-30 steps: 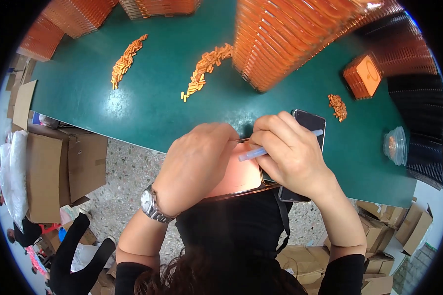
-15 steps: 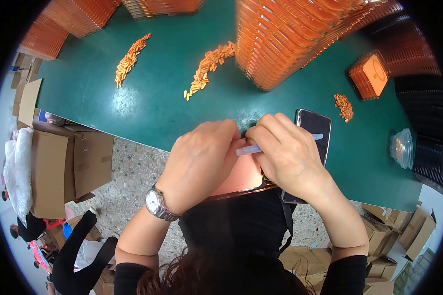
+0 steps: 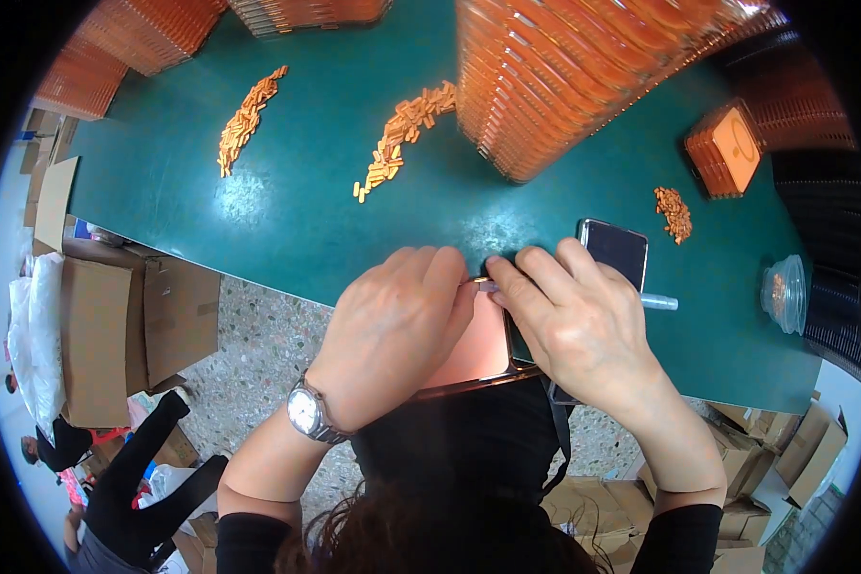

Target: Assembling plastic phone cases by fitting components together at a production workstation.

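My left hand (image 3: 392,306), with a metal watch on its wrist, pinches a small orange piece (image 3: 479,280) at its fingertips. My right hand (image 3: 584,320) is closed around a slim translucent pale-blue pen-like tool (image 3: 660,302). One end of the tool sticks out past the right side of that hand; the other is at the fingertips, close to the small piece. Beneath both hands lies a flat pinkish-orange panel with a shiny rim, which looks like a phone case (image 3: 478,349), at the table's front edge. My hands hide much of it.
A phone (image 3: 614,251) lies partly under my right hand on the green table (image 3: 297,220). Beyond are piles of small orange pieces (image 3: 407,124), a tall stack of orange cases (image 3: 555,86), a smaller stack (image 3: 727,148), black stacks (image 3: 818,210) and a clear round tub (image 3: 784,295). Cardboard boxes (image 3: 96,335) flank the table.
The pen-like tool has swung in my right hand, its outer end now lower and further right. Its inner end is now at my left fingertips, where the small orange piece shows.
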A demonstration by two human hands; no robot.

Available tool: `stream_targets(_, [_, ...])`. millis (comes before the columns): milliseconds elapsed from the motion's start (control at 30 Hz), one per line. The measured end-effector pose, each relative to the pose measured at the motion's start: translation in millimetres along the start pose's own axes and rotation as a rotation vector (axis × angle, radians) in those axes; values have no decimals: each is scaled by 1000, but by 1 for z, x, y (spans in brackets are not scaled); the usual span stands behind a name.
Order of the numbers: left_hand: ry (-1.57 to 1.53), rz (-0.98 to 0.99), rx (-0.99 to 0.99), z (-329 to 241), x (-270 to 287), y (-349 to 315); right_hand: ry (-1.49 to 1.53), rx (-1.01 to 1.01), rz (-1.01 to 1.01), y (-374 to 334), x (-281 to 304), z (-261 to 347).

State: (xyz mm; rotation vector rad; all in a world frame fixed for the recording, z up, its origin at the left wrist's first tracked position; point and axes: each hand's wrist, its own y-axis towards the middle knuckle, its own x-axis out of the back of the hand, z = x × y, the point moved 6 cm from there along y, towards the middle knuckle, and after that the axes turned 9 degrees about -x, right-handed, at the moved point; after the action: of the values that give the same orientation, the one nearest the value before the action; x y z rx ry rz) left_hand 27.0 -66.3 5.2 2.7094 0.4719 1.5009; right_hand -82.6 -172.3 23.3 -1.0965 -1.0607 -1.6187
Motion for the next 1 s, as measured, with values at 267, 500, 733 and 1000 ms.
stream_targets(267, [7, -50, 46, 0, 5, -4, 10, -61, 28, 8, 1, 4])
stream_targets(500, [-89, -54, 78, 21, 44, -42, 359, -92, 97, 37, 8, 22])
stream_targets(733, [-142, -136, 198, 46, 69, -89, 49, 106, 28, 86, -36, 43])
stream_targets(1000, [-183, -169, 273, 65, 75, -103, 246, 59, 83, 86, -29, 45])
